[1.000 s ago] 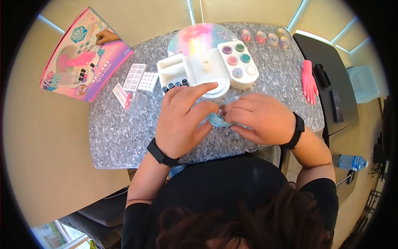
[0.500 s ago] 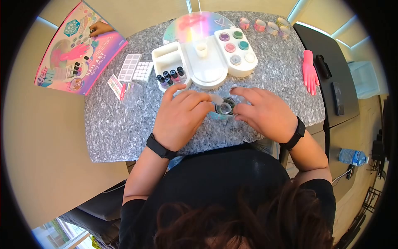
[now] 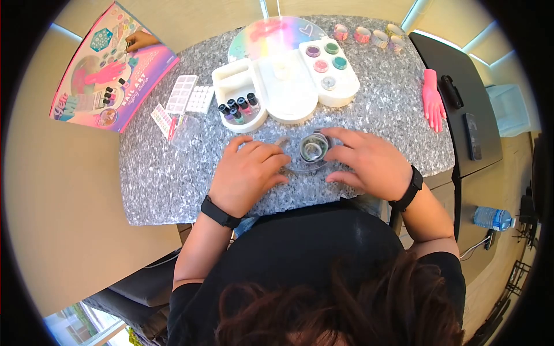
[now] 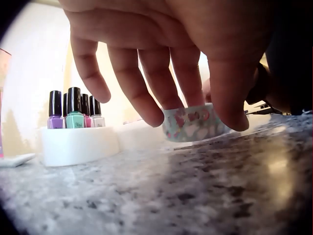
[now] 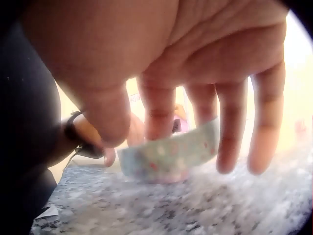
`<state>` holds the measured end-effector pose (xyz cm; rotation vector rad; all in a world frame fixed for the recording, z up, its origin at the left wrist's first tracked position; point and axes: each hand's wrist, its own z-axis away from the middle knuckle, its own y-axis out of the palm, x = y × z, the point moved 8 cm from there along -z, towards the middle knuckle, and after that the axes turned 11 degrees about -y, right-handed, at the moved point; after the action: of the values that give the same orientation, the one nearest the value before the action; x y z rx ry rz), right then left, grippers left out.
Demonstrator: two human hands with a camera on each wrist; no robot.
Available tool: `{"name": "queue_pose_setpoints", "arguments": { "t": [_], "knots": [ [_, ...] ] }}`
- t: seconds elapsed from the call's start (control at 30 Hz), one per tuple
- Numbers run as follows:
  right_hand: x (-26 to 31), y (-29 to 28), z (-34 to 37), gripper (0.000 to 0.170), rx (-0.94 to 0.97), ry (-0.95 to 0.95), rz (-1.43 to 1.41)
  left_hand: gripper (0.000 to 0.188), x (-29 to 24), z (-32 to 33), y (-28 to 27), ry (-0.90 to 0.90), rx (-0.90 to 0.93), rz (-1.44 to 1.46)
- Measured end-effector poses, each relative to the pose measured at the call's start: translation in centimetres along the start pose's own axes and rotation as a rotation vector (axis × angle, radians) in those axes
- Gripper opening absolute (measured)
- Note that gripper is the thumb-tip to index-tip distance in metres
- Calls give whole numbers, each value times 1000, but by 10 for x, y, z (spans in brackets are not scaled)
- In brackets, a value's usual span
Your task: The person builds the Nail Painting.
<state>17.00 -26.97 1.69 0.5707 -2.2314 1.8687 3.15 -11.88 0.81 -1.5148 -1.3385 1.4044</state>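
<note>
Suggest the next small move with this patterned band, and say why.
I'd probably use the right hand to ease the patterned band level over the speckled tabletop. The right wrist view shows it tilted, one side higher than the other. The left hand, open across from the right, could perhaps help steady it.

Left hand (image 3: pixel 245 173) and right hand (image 3: pixel 375 164) seem farther apart.
</note>
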Motion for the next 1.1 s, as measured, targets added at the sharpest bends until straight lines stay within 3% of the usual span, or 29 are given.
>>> {"name": "queue_pose_setpoints", "arguments": {
  "t": [0.33, 0.43, 0.57, 0.83, 1.03, 1.1],
  "knots": [
    [1, -1, -21, 38, -155, -57, -62, 35, 4, -6, 6, -36, 6, 92],
    [4, 4, -25, 39, -82, -16, 27, 36, 5, -5, 7, -63, -4, 75],
    [5, 6, -28, 37, -124, -77, 77, 38, 9, -4, 6, -97, -1, 64],
    [4, 18, -33, 21, -111, -91, -99, 72, 14, -8, 11, -163, 32, 179],
    [2, 24, -35, 29, -92, -98, -161, 93, 10, -19, 10, -196, 128, 331],
    [4, 22, -36, 33, -128, -121, -128, 98, 8, -22, 10, -153, 78, 358]
  ]
}}
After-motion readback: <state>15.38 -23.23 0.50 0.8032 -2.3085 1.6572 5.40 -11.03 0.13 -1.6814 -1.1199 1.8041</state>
